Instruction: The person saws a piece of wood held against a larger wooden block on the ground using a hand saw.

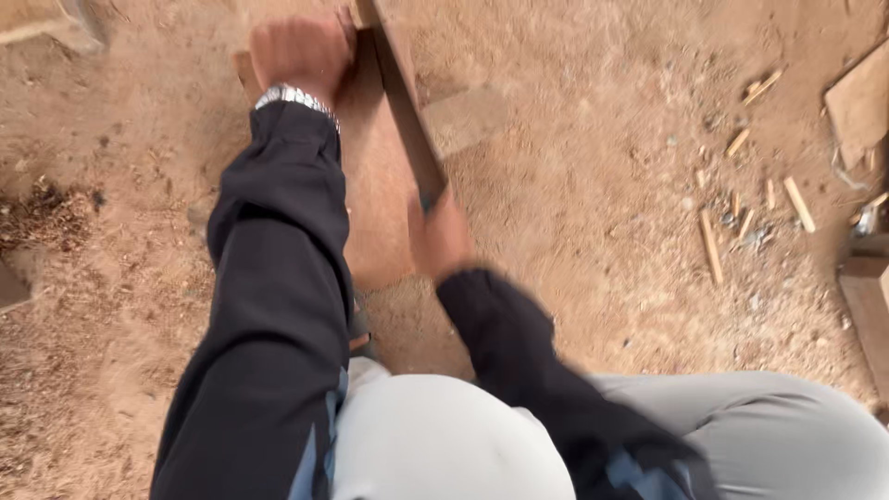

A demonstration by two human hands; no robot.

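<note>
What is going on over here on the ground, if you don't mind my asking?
A person in a black long-sleeved top and grey trousers is bent over a reddish wooden board that lies on sawdust-covered ground. The left hand, with a metal watch at the wrist, presses on the board's far end. The right hand, blurred by motion, grips the handle end of a long dark blade that runs along the board's edge. Small wood offcuts lie scattered to the right.

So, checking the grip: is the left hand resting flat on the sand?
No, the left hand presses on the wooden board, not on the sand.
</note>
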